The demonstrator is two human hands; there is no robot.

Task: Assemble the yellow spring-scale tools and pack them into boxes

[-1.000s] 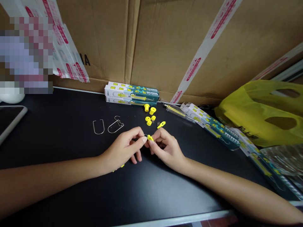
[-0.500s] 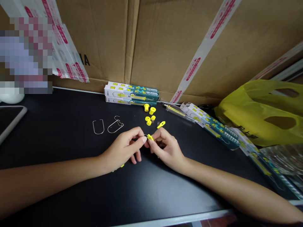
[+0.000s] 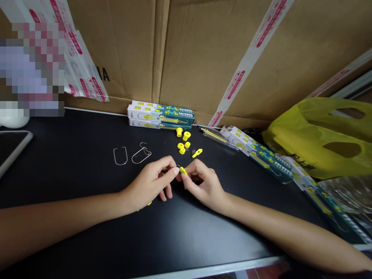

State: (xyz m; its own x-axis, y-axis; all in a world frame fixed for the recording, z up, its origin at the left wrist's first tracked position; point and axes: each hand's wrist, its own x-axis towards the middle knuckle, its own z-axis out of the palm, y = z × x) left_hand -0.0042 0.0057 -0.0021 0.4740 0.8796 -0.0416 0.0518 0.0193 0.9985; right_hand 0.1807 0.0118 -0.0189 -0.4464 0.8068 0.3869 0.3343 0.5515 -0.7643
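Small yellow plastic piece is pinched between the fingertips of the right hand, low over the black bench and in front of the stacked teal-and-white boxes. The left hand pinches a tiny metal ring against the piece's end. It looks like a fitting step, one that calls for a steady grip and fine alignment. Loose yellow plastic parts lie between the boxes and the hands. Since half a second ago the hands have barely shifted, and the piece tips slightly lower.
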